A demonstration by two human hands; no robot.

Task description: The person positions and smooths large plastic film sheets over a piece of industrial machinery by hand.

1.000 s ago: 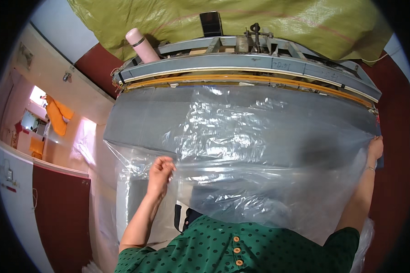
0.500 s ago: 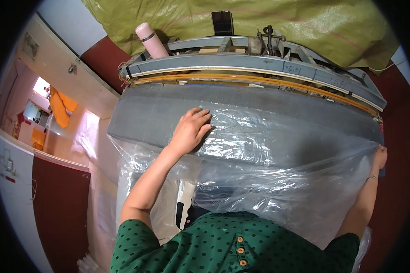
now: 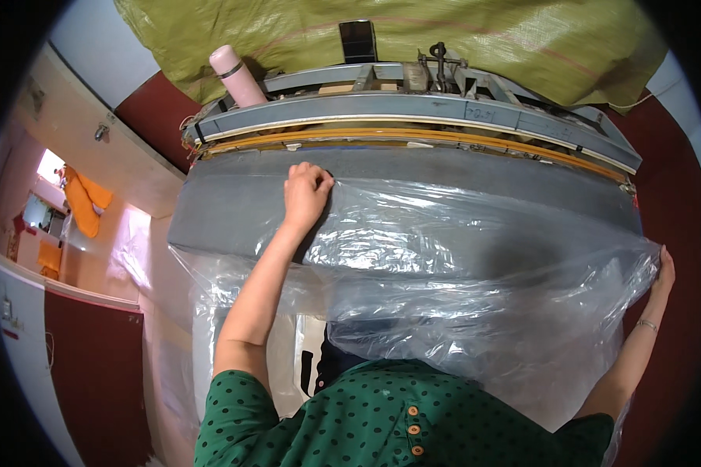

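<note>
A sheet of clear plastic film [image 3: 428, 233] lies over the grey worktop [image 3: 234, 202] and hangs down its front toward my body. At the film's upper edge, left of the middle, my left hand [image 3: 306, 194] has its fingers curled and pinches the film. My right hand [image 3: 665, 271] grips the film's right side just past the worktop's right end, its fingers closed and partly hidden. Between the two hands the film is drawn fairly taut, with shiny wrinkles across it.
Behind the worktop runs a long grey metal bar [image 3: 350, 107] with orange strips [image 3: 382, 134] below it. A pink flask [image 3: 237, 75], a dark phone [image 3: 357, 41] and a metal clamp [image 3: 440, 68] are at the back, before a yellow-green sheet [image 3: 483, 35]. A door [image 3: 93, 117] stands left.
My left hand has gone from lying flat on the film to pinching its upper edge, farther back. My right hand has moved outward with the film's side. The view has shifted slightly right.
</note>
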